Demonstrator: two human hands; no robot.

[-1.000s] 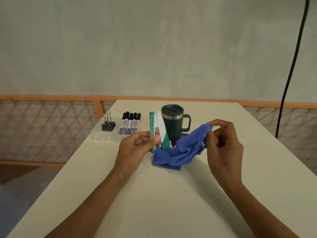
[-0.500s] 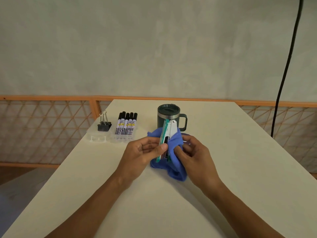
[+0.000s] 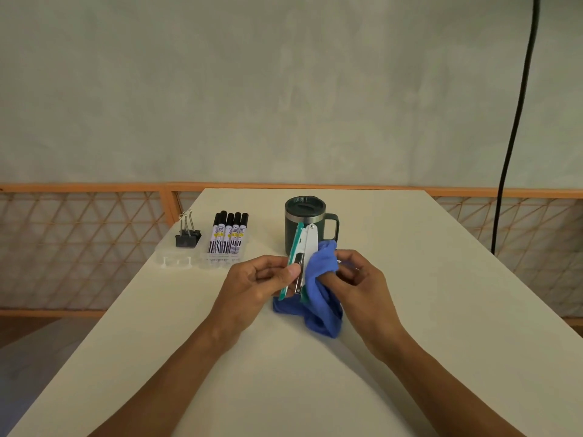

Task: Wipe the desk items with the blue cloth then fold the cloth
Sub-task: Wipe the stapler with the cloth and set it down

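Observation:
A teal and white stapler (image 3: 303,247) stands on end above the white desk (image 3: 410,310), gripped at its lower half by my left hand (image 3: 252,285). My right hand (image 3: 356,282) holds the blue cloth (image 3: 318,288) pressed against the stapler's right side. The cloth's loose end trails down onto the desk below the stapler. Behind them stands a dark green lidded mug (image 3: 304,212), its lower part hidden by the stapler and cloth.
A clear tray (image 3: 176,260) at the desk's left edge holds several black-capped markers (image 3: 228,234) and black binder clips (image 3: 188,236). An orange lattice railing (image 3: 79,247) runs behind and beside the desk. A black cable (image 3: 511,146) hangs at the right.
My right hand brought the cloth from the right up against the stapler, then slid it slightly down its side. The left hand tilted the stapler a little to the right.

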